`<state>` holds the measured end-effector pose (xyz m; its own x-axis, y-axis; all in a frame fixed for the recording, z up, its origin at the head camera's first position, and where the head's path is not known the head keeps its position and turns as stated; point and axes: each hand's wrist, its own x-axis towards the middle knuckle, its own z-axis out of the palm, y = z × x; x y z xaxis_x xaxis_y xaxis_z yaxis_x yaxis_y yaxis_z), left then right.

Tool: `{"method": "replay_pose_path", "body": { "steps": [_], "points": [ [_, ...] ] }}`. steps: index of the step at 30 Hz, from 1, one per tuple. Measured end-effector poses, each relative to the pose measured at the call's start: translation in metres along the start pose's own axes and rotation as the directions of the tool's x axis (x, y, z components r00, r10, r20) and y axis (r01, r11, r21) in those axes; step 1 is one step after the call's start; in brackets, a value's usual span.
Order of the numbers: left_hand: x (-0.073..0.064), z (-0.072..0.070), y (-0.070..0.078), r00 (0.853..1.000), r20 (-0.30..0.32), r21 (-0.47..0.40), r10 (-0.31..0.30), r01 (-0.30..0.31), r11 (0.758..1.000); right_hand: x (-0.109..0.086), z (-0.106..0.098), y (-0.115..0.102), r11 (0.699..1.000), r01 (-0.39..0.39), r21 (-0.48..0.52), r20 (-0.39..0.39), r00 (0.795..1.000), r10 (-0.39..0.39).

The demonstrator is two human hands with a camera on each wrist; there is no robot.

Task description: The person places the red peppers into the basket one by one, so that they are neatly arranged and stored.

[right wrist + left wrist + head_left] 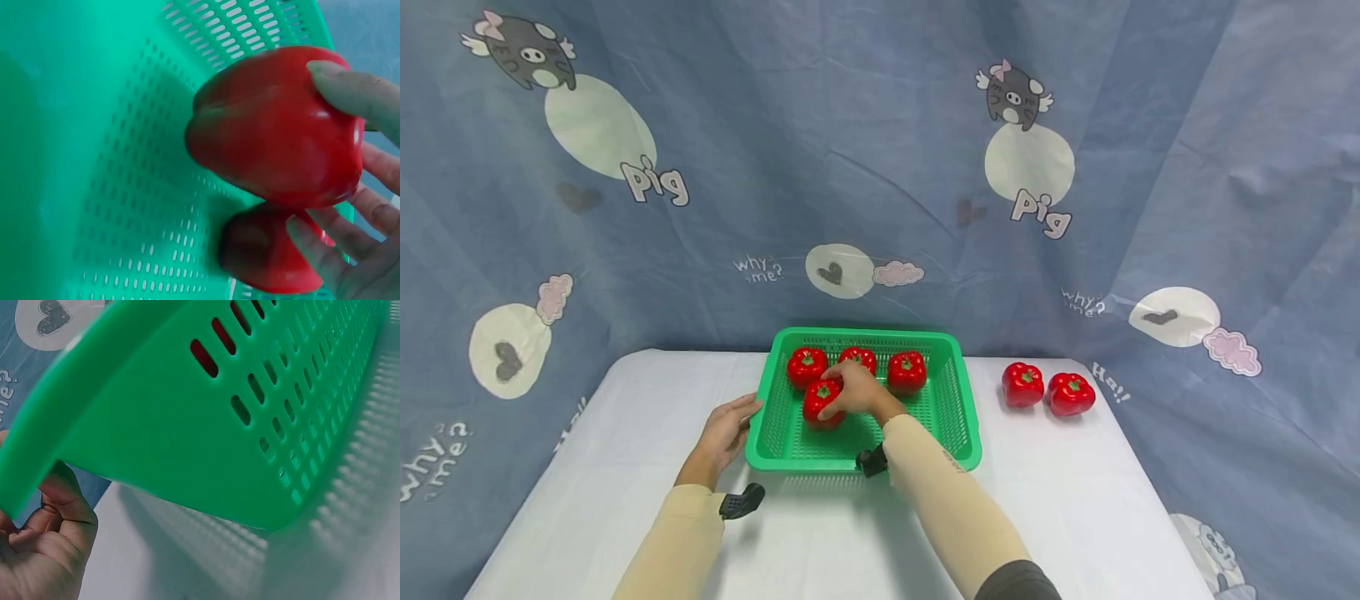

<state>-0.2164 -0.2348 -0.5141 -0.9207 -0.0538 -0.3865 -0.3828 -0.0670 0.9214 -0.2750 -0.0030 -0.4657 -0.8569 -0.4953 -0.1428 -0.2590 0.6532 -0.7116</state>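
A green plastic basket (865,465) with slotted sides stands on the white table. My right hand (859,388) reaches into it and holds a red bell pepper (822,407) between thumb and fingers; whether that pepper touches the basket floor cannot be told. In the right wrist view the thumb lies on the held pepper (275,128), and a second bell pepper (265,250) sits just beside it. More red peppers rest along the back of the basket, such as one at right (907,372). At the basket's left rim, my left hand (50,544) grips the edge.
Two more red bell peppers, a nearer one (1022,385) and one farther right (1071,394), lie on the table (1060,500) to the right of the basket. A blue printed cloth (880,167) hangs behind and around the table.
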Motion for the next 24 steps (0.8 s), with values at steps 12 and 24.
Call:
{"method": "replay_pose_path", "body": {
  "steps": [12,24],
  "points": [
    [-0.003,-0.002,-0.002,1.0,0.001,0.015,-0.004,0.004,1.0,0.004,0.019,-0.008,0.999,-0.041,0.022,-0.016,0.999,0.041],
    [-0.001,-0.003,-0.001,1.0,0.012,0.006,0.013,-0.013,1.0,0.01,0.035,-0.015,0.994,-0.102,0.042,-0.039,0.994,0.104]
  ]
}}
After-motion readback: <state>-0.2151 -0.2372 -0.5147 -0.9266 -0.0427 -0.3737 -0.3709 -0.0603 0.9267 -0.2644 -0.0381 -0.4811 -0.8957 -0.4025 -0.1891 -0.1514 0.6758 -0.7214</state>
